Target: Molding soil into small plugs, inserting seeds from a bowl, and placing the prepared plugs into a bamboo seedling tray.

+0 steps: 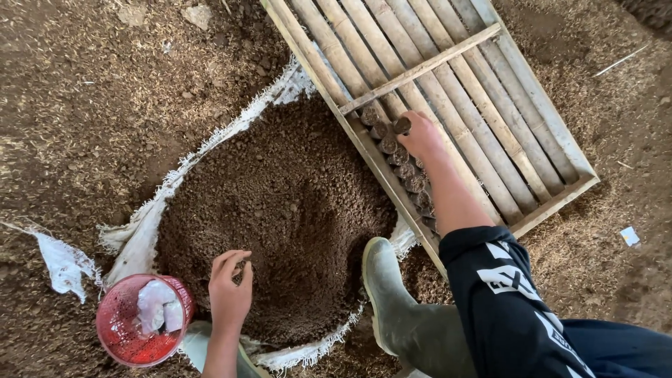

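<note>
A long rectangular tray of split bamboo slats in a pale wooden frame (483, 119) is seen lying aslant on the husk-strewn earthen floor (84, 126). Beside it, a broad heap of dark brown crumbly soil (287, 203) is spread on a frayed white woven sack sheet (143, 231), whose ragged edge curls around the heap. A grey-green rubber boot (392, 301) is planted at the heap's near edge, touching the sheet. A round red plastic mesh basket (129, 322), holding crumpled whitish plastic, stands just beside the sheet.

The right hand (422, 135) is stretched onto the tray, its fingers closed around a small dark soil-filled cylinder (402, 124) at the far end of a row of similar small dark soil-filled pots (409, 178) lined along the tray's near rail. The left hand (229, 290) is rested on the soil heap, its fingers loosely curled with a pinch of soil at the fingertips.
</note>
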